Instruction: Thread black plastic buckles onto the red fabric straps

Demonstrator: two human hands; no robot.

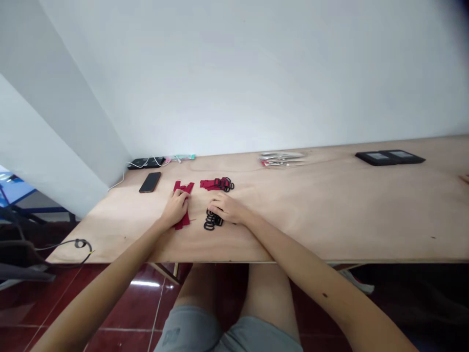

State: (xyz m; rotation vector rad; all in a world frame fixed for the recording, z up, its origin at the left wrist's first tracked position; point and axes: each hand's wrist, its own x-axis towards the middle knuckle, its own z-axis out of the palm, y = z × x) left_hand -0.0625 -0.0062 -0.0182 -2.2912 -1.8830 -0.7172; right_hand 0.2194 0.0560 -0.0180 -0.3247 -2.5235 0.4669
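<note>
My left hand (176, 208) rests with bent fingers on a pile of red fabric strips (182, 221); its fingertips are close together at the strips, and whether one is pinched is too small to tell. My right hand (224, 208) is over the upper part of a pile of black rings (209, 224), fingers curled down; what its fingertips hold is hidden. Just behind my right hand lie red strips with black rings on them (220, 184), in a small bunch.
A phone (150, 182) lies at the left, before a black power strip (146, 163) with white cables. Plastic packets (281, 159) sit near the wall, a black case (390, 157) farther right. A black cable (82, 243) loops at the left edge of the wooden table (330, 215).
</note>
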